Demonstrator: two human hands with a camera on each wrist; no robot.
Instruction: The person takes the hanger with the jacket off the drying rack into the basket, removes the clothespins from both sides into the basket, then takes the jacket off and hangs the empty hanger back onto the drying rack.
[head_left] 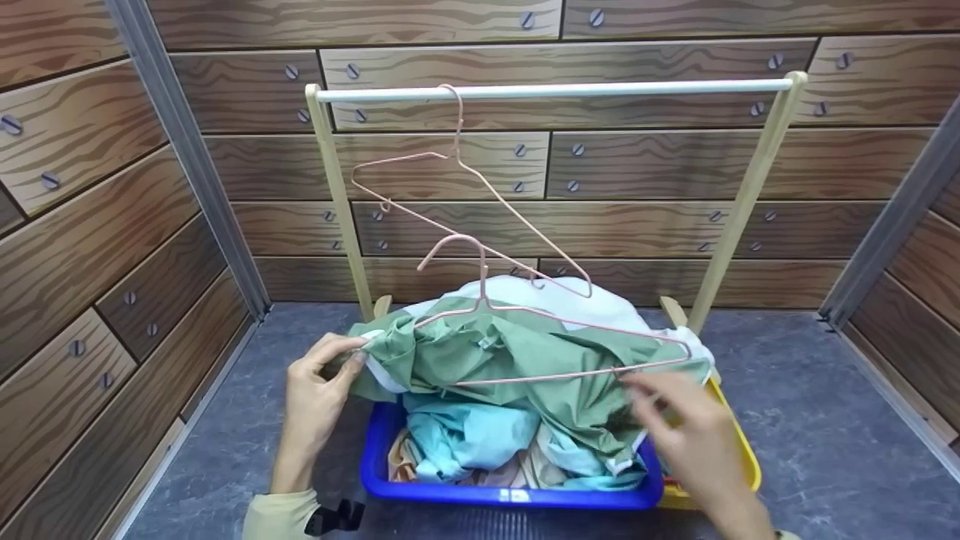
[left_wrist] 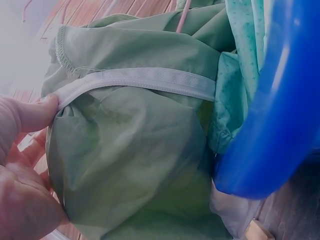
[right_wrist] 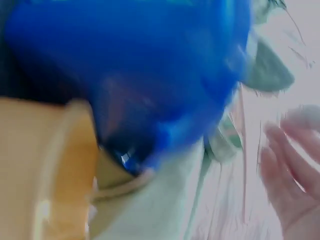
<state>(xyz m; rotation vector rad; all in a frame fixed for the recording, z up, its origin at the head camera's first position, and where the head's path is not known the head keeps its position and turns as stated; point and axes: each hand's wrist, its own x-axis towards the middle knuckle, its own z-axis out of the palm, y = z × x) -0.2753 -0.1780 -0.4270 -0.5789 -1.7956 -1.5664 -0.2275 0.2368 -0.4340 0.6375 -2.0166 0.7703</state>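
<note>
A green garment with white trim (head_left: 525, 352) lies bunched across the back of a blue basket (head_left: 450, 493). Resting on it is a pink wire hanger (head_left: 482, 277), its left end tucked into the cloth and its right end bare. My left hand (head_left: 319, 390) pinches the garment's left edge between thumb and fingers, beside the white trim (left_wrist: 145, 81). Blurred by motion, my right hand (head_left: 694, 431) is near the hanger's lower bar on the right. In the right wrist view, its fingers (right_wrist: 290, 155) are extended, with nothing visible between them.
Turquoise cloth (head_left: 472, 435) and other folded fabrics fill the blue basket. A yellow basket (head_left: 750, 457) stands partly behind it on the right. Behind, another pink hanger (head_left: 525, 217) hangs from the white rail (head_left: 600, 89) of a wooden-legged rack. Wood-patterned panels surround the floor.
</note>
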